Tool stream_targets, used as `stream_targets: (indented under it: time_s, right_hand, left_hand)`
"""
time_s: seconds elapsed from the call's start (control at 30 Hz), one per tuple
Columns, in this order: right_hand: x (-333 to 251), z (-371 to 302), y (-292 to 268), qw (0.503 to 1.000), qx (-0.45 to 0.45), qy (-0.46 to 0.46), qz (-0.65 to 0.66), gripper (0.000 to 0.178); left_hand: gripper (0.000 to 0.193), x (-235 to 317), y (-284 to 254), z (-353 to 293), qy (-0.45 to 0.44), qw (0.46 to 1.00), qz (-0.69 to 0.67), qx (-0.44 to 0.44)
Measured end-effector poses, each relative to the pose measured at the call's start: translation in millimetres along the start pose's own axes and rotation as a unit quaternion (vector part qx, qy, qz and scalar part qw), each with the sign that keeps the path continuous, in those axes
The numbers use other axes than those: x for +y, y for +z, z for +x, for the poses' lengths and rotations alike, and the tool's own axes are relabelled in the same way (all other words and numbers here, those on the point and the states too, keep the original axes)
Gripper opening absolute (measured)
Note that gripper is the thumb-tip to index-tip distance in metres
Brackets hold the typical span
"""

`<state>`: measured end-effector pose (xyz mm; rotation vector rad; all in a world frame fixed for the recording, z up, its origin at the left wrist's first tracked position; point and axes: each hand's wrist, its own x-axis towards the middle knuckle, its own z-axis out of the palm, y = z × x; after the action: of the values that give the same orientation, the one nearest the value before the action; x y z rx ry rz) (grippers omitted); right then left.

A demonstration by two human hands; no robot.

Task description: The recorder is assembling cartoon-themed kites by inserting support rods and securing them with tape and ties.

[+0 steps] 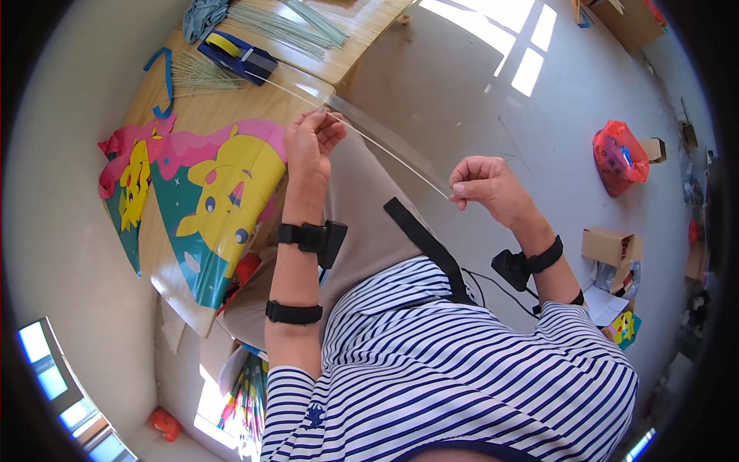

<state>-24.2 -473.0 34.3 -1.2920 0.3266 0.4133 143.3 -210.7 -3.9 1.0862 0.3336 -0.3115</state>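
Note:
A thin pale rod [389, 152] stretches slantwise in front of me, from beside the tape dispenser [237, 58] down to the right. Near its middle, the curled fingers of my left hand [314, 132] pinch it. My right hand [486, 185] grips its lower end between thumb and fingers. Left of my left forearm, a glossy triangular plastic sheet [223, 196] with a yellow cartoon animal, pink and green lies partly over the table edge. A smaller similar printed piece [135, 185] lies farther left.
Bundles of thin rods [281, 29] and a blue cloth [202, 17] lie on the wooden table [323, 65]. A blue strip [165, 81] curls at its left. On the floor to the right are a red plastic bag [616, 165] and an open cardboard box [608, 246].

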Motion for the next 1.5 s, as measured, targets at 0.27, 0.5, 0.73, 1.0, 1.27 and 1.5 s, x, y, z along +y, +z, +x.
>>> stream_targets:
  time_s: [0.27,0.5,0.73,1.0,1.27,1.5]
  right_hand:
    - [1,-3,2,0.999,0.018,-0.024,-0.016,0.007]
    - [0,-1,5,0.999,0.028,-0.015,-0.016,0.007]
    - [-4,-3,5,0.999,0.050,-0.009,0.001,0.012]
    - [-14,-9,4,0.998,0.058,-0.027,-0.018,0.013]
    - [-14,-14,0,0.995,0.094,-0.017,-0.033,0.012]
    - [5,-11,-2,0.999,0.045,-0.009,-0.013,0.011]
  left_hand:
    - [0.004,3,8,-1,0.000,1.000,-0.004,0.003]
    - [0.002,10,-2,13,0.009,0.999,0.027,0.018]
    - [0.012,60,-44,86,0.115,0.993,-0.005,0.034]
    - [0.017,87,-72,139,0.129,0.991,-0.015,0.028]
    - [0.012,83,-60,103,0.037,0.998,0.009,0.049]
    - [0.007,26,-28,4,-0.052,0.999,-0.005,0.008]
